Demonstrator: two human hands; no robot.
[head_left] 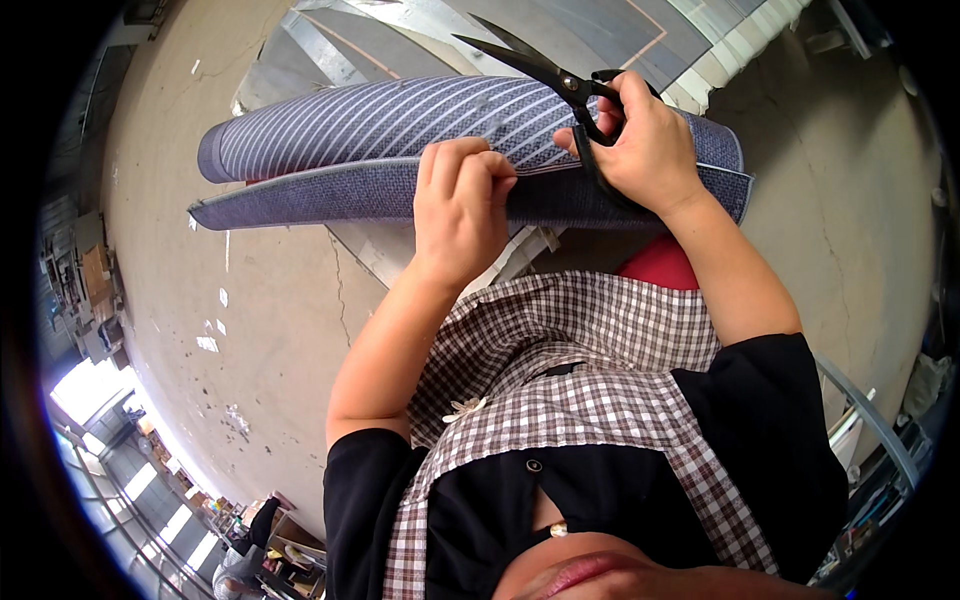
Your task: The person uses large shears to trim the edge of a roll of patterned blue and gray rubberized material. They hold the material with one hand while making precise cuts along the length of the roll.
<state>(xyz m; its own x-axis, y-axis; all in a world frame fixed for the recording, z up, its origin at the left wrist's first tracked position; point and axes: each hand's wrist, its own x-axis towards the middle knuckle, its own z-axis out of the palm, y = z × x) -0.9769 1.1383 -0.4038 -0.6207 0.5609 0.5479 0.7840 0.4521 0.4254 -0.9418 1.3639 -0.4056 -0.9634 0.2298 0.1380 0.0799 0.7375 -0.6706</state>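
Observation:
A blue-grey woven mat [350, 122] with curved white stripes lies across in front of me, partly rolled, its near edge folded up as a dark flap [330, 196]. My left hand [460, 205] is closed at the middle of that flap, thumb and fingers pinching its upper edge. In my right hand [645, 145] is a pair of black scissors [560, 80], fingers through the handles. The parted blades point to the far left, above the striped part. Some of the right fingers are hidden behind the handles.
Beneath the mat is a flat grey surface [440, 35] with pale strips, and a stack of white-edged pieces [740, 50] stands at the far right. White scraps [207, 344] dot the concrete floor [270, 330]. Another person [240, 570] is at the lower left, near shelves and boxes.

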